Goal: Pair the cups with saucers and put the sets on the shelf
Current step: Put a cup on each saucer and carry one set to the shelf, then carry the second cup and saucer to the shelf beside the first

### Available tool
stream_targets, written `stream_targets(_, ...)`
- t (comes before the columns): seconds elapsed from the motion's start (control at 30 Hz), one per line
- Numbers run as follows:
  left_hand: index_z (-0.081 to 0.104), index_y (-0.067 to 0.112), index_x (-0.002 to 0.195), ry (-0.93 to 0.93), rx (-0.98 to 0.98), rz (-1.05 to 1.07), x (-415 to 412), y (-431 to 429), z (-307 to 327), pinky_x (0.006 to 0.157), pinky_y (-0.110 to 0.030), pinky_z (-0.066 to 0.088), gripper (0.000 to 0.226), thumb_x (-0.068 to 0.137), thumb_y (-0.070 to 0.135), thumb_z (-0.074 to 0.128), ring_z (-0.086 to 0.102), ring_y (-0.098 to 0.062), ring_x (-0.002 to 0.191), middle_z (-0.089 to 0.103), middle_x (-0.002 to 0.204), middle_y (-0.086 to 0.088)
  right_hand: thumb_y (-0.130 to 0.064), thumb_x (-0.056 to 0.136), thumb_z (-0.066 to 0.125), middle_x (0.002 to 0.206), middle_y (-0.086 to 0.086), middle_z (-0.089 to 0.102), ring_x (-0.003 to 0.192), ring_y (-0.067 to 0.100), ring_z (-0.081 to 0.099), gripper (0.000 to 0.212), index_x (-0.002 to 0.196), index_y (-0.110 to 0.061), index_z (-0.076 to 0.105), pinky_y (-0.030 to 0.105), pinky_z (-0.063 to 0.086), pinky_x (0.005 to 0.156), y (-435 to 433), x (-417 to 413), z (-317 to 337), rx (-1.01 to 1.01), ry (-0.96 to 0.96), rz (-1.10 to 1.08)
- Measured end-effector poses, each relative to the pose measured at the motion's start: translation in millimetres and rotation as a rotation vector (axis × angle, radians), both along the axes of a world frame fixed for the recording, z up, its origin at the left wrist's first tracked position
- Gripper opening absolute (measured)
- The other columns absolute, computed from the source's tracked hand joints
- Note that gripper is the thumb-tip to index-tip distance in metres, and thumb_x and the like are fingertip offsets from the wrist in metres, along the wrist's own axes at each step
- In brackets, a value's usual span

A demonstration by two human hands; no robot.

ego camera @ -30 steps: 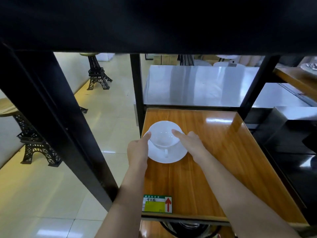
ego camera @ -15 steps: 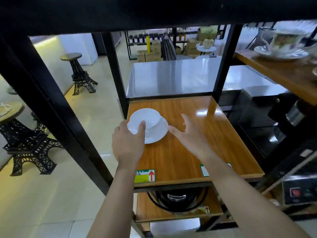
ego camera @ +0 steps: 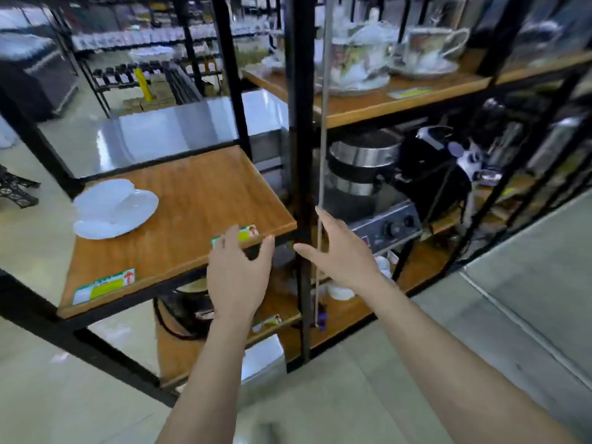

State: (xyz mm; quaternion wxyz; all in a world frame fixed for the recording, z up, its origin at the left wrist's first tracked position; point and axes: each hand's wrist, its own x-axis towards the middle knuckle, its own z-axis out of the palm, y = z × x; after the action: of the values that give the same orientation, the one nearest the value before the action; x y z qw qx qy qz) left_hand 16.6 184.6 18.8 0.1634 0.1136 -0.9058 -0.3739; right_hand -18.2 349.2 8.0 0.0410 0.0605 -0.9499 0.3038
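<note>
A white cup (ego camera: 107,195) sits on a white saucer (ego camera: 128,216) at the left of the wooden shelf board (ego camera: 198,200). Both hands are clear of the set and hold nothing. My left hand (ego camera: 238,274) hovers with spread fingers in front of the shelf's front right corner. Further right, my right hand (ego camera: 341,251) is open too, just in front of the black upright post (ego camera: 299,123). On the higher shelf at the right stand patterned cups on saucers (ego camera: 426,49), blurred.
Steel pots (ego camera: 362,161), a black appliance (ego camera: 429,174) and a control box (ego camera: 390,225) fill the right-hand shelf. A dark pot (ego camera: 182,309) and small white cups (ego camera: 382,265) sit on the lower boards. A steel counter (ego camera: 179,123) lies behind. Tiled floor lies below.
Both hands have let go of the cup and saucer and pulled back to the right. The view has swung right and back, so the set now lies at the left.
</note>
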Motion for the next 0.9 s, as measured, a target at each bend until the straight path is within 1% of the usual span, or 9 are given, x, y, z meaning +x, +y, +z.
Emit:
stream_targets(0.1, 0.039, 0.018, 0.14, -0.079, -0.005, -0.197, 20, 78, -12, 0.101, -0.043, 0.04, 0.067, 0.086, 0.054, 0.051, 0.043, -0.03, 0.127, 0.047, 0.14, -0.01, -0.07, 0.079, 0.045, 0.153, 0.007, 0.029, 0.133, 0.03, 0.038, 0.086, 0.147, -0.033, 0.009, 0.042, 0.04, 0.097, 74, 41, -11, 0.059, -0.037, -0.16)
stream_targets(0.23, 0.04, 0.018, 0.139, -0.161, -0.029, -0.428, 37, 163, -14, 0.094, -0.04, 0.041, 0.061, 0.088, 0.049, 0.052, 0.047, -0.032, 0.123, 0.05, 0.137, -0.013, -0.065, 0.079, 0.05, 0.138, 0.011, 0.045, 0.121, 0.032, 0.048, 0.085, 0.147, -0.029, 0.015, 0.04, 0.042, 0.091, 158, 93, -8, 0.066, -0.005, -0.323)
stream_targets(0.3, 0.042, 0.016, 0.137, -0.172, -0.065, -0.577, 43, 208, -11, 0.097, -0.042, 0.043, 0.059, 0.088, 0.047, 0.052, 0.047, -0.033, 0.124, 0.05, 0.137, -0.014, -0.064, 0.079, 0.05, 0.138, 0.012, 0.046, 0.121, 0.034, 0.048, 0.084, 0.147, -0.027, 0.017, 0.044, 0.041, 0.093, 203, 121, -3, 0.089, 0.001, -0.444)
stream_targets(0.37, 0.044, 0.016, 0.137, -0.183, -0.093, -0.706, 50, 251, -5, 0.1, -0.044, 0.041, 0.06, 0.087, 0.048, 0.052, 0.047, -0.032, 0.126, 0.05, 0.14, -0.013, -0.063, 0.08, 0.051, 0.137, 0.012, 0.049, 0.12, 0.034, 0.05, 0.081, 0.146, -0.027, 0.019, 0.043, 0.042, 0.09, 245, 149, -1, 0.108, -0.023, -0.568)
stream_targets(0.47, 0.05, 0.022, 0.131, -0.209, -0.136, -0.852, 62, 314, 3, 0.097, -0.044, 0.044, 0.056, 0.084, 0.054, 0.052, 0.053, -0.03, 0.12, 0.058, 0.133, -0.007, -0.063, 0.08, 0.051, 0.128, 0.016, 0.057, 0.116, 0.036, 0.054, 0.077, 0.143, -0.027, 0.025, 0.042, 0.044, 0.086, 297, 192, 0, 0.097, -0.084, -0.717)
stream_targets(0.53, 0.056, 0.023, 0.119, -0.191, -0.183, -0.942, 72, 354, 6, 0.091, -0.042, 0.047, 0.048, 0.084, 0.055, 0.052, 0.057, -0.03, 0.113, 0.065, 0.122, -0.007, -0.062, 0.08, 0.051, 0.131, 0.015, 0.055, 0.117, 0.035, 0.053, 0.075, 0.141, -0.026, 0.027, 0.042, 0.043, 0.088, 328, 221, -2, 0.11, -0.131, -0.809)
stream_targets(0.6, 0.059, 0.023, 0.117, -0.174, -0.212, -1.021, 82, 394, 5, 0.089, -0.037, 0.047, 0.047, 0.084, 0.055, 0.052, 0.059, -0.03, 0.111, 0.067, 0.118, -0.005, -0.062, 0.081, 0.052, 0.13, 0.015, 0.055, 0.117, 0.035, 0.052, 0.073, 0.14, -0.024, 0.03, 0.041, 0.043, 0.088, 357, 249, -7, 0.131, -0.17, -0.89)
stream_targets(0.73, 0.056, 0.02, 0.127, -0.229, -0.266, -1.216, 109, 479, -9, 0.093, -0.036, 0.045, 0.056, 0.084, 0.056, 0.054, 0.056, -0.028, 0.117, 0.064, 0.126, -0.005, -0.057, 0.082, 0.052, 0.136, 0.014, 0.051, 0.121, 0.035, 0.049, 0.07, 0.138, -0.02, 0.033, 0.045, 0.044, 0.094, 415, 303, -16, 0.126, -0.203, -1.051)
stream_targets(0.9, 0.056, 0.014, 0.126, -0.305, -0.361, -1.426, 153, 590, -29, 0.096, -0.035, 0.043, 0.06, 0.082, 0.055, 0.057, 0.055, -0.031, 0.119, 0.059, 0.132, -0.013, -0.052, 0.086, 0.051, 0.14, 0.01, 0.047, 0.124, 0.031, 0.047, 0.065, 0.139, -0.018, 0.032, 0.043, 0.04, 0.096, 494, 372, -18, 0.146, -0.257, -1.204)
